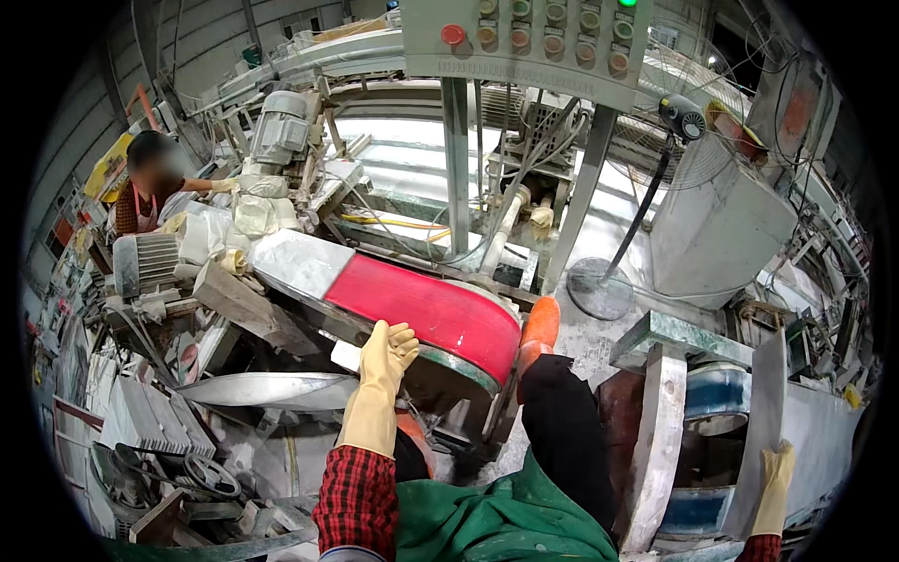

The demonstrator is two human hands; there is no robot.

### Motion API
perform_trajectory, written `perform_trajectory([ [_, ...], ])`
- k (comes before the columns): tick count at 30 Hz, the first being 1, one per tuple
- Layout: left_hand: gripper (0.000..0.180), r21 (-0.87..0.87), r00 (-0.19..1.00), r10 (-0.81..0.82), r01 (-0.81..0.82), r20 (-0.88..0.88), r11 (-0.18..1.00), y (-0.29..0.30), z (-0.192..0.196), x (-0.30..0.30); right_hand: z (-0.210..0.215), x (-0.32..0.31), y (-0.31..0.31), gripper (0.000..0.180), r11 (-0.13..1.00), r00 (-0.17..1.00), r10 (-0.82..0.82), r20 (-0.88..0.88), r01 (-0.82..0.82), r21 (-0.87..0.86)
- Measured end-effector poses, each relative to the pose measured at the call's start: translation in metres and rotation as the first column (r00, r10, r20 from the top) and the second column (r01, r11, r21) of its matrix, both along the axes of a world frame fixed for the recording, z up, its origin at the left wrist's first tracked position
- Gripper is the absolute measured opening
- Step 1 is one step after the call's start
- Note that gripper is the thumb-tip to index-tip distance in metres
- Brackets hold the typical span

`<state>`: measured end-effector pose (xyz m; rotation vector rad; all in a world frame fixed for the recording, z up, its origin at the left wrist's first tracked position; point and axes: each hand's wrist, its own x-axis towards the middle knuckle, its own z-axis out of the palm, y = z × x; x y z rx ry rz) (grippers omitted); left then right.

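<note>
Nearest, the right hand (775,468), in a pale rubber glove, is closed around the lower end of a flat grey stone strip (760,412), holding it upright beside the body, apparently so it stays clear of the machine. The left hand (386,361), gloved the same, lies with fingers spread and gripping nothing on a small pale slab piece (346,355) at the near edge of the red sanding belt (426,314), seemingly pressing it to the abrasive. An orange boot (537,332) is propped by the belt's end, likely for balance. Above hangs a grey control panel (534,42); far left, another person (150,187) works.
</note>
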<state>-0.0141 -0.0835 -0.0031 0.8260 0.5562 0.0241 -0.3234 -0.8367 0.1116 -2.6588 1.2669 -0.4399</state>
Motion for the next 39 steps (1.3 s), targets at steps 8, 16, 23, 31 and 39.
perform_trajectory([
  [8, 0.046, 0.009, 0.829, -0.549, 0.552, 0.108, 0.834, -0.085, 0.051, -0.019, 0.047, 0.155, 0.121, 0.020, 0.853, 0.871, 0.489, -0.037, -0.487, -0.186],
  [16, 0.087, -0.112, 0.795, -0.459, 0.538, 0.397, 0.836, -0.155, 0.114, 0.002, 0.098, 0.338, 0.372, 0.008, 0.130, 0.213, 0.950, -0.229, -0.935, -0.331],
  [23, 0.066, -0.444, 0.895, 0.286, -0.114, 0.342, 0.889, -0.060, 0.099, 0.004, 0.052, 0.346, 0.544, 0.023, -0.275, -0.142, 0.951, -0.275, -0.794, -0.542],
  [31, 0.066, -0.436, 0.884, 0.385, -0.246, 0.264, 0.865, 0.031, 0.082, -0.006, 0.057, 0.357, 0.553, 0.042, -0.282, -0.369, 0.898, 0.241, -0.901, -0.329],
  [39, 0.061, -0.388, 0.918, 0.390, -0.335, 0.072, 0.859, 0.039, 0.068, -0.002, -0.021, 0.368, 0.513, 0.053, 0.040, 0.846, 0.081, 0.526, -0.530, 0.847],
])
